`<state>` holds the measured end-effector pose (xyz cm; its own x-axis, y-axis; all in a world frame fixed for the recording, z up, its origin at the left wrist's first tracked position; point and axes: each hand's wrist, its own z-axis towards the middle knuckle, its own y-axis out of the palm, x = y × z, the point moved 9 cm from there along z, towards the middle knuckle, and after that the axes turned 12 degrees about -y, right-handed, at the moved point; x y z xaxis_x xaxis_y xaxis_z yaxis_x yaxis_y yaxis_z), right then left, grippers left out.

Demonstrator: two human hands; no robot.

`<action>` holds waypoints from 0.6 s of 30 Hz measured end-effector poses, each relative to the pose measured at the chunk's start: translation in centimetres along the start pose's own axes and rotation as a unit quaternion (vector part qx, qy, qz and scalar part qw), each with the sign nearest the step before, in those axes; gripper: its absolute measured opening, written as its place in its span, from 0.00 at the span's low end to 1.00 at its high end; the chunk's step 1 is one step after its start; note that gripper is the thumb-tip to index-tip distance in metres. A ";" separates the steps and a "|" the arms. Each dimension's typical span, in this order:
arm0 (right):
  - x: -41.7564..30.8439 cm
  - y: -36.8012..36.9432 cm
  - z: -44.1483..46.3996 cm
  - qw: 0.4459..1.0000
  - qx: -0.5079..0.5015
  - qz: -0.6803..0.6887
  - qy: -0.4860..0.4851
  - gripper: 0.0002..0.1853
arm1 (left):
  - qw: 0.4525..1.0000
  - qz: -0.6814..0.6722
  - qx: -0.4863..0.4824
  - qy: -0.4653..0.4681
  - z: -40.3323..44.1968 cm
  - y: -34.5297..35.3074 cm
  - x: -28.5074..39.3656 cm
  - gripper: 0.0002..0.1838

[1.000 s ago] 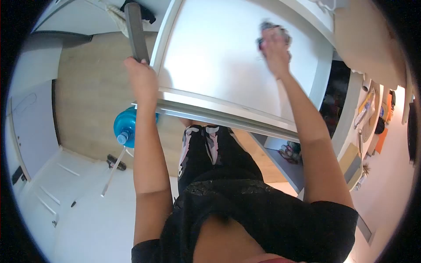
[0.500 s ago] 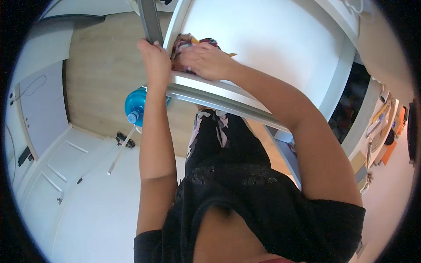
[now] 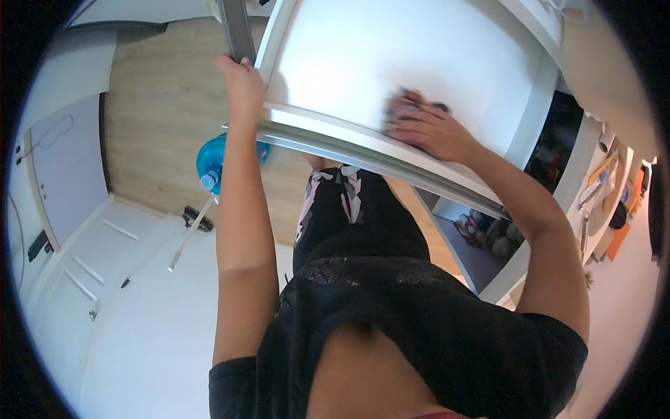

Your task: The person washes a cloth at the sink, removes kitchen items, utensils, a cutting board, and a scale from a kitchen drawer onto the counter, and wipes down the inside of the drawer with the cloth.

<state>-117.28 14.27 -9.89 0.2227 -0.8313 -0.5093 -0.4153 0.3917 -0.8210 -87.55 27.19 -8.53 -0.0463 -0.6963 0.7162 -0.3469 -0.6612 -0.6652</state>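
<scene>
A white drawer [image 3: 335, 49] is pulled out in front of me. My right hand [image 3: 436, 134] presses a crumpled, multicoloured cloth [image 3: 412, 96] onto the drawer's bottom, close to its near wall and right of the middle. Most of the cloth is hidden under my fingers, and it is blurred by motion. At the drawer's left corner my left hand [image 3: 244, 89] is closed round the edge, beside a grey metal rail [image 3: 237, 31]; its fingers are partly hidden.
Below the drawer on the left, a blue water bottle [image 3: 211, 160] stands on the wooden floor [image 3: 160, 84]. A lower drawer [image 3: 464, 248] holds several bundled items [image 3: 488, 234]. On the right, a shelf [image 3: 604, 188] carries assorted small things. A white door [image 3: 91, 265] is at lower left.
My right hand has slid the cloth from the drawer's left corner to the right along the near wall. My left hand stays at the left edge.
</scene>
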 end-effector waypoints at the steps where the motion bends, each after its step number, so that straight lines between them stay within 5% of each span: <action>1: -0.3 -0.2 3.5 0.996 0.070 -0.043 -0.043 0.19 | 0.999 -0.033 -0.017 -0.026 0.0 0.3 -0.4 0.13; 3: -2.3 -4.1 10.5 0.966 0.206 -0.081 -0.137 0.20 | 1.000 0.001 -0.005 0.003 0.2 0.2 -0.3 0.14; 8: -2.5 -4.1 19.2 0.964 0.199 -0.090 -0.149 0.19 | 0.999 0.051 0.004 0.016 0.0 -0.5 0.4 0.15; 14: -1.7 -1.5 5.3 0.980 0.138 -0.046 -0.133 0.20 | 0.999 0.045 -0.002 0.005 2.0 0.1 -3.1 0.16; 18: -0.2 1.3 -6.9 0.998 0.054 0.021 -0.010 0.16 | 0.999 0.041 -0.002 -0.033 1.9 -0.2 -2.7 0.16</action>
<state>-123.94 12.20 -9.10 0.2261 -0.8057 -0.5475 -0.3265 0.4669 -0.8219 -85.54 28.68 -10.72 -0.0132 -0.7653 0.6436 -0.3480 -0.5999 -0.7205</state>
